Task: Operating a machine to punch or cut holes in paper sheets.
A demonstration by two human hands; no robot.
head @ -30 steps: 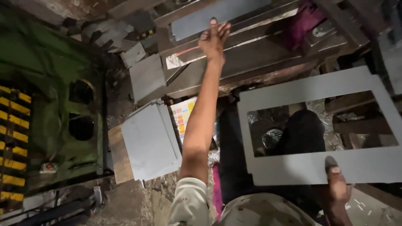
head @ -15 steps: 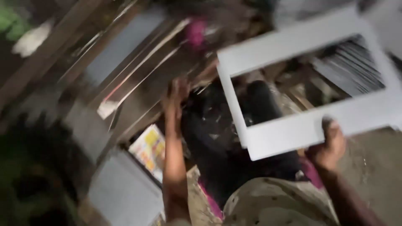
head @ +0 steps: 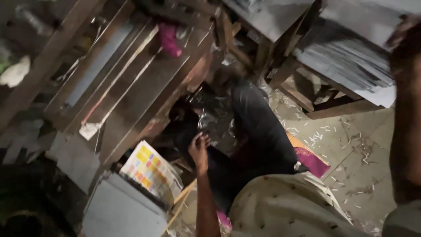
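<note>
My left hand (head: 199, 150) hovers low in the middle, over my dark-trousered leg (head: 258, 127). Its fingers are loosely curled and nothing shows in it. Just left of it lies a bundle of colourful printed sheets (head: 151, 171) on top of a stack of grey boards (head: 118, 210). My right forearm rises along the right edge, and my right hand (head: 401, 35) is blurred at the top right, at the upper edge of a tall pile of grey sheets (head: 351, 66). Its grip is hidden by blur. The grey cut-out frame is not in view.
A slanting wooden bench (head: 144, 87) with grey strips and a pink cloth (head: 169, 39) fills the upper left. Wooden legs (head: 285, 70) stand under the sheet pile. The tiled floor (head: 351, 149) is littered with paper scraps, and a pink and orange mat (head: 309, 158) lies under me.
My left hand has pulled back from the bench down to my leg. My right arm swung up and to the right with the cut-out frame, which is now out of sight. The view has turned right.
</note>
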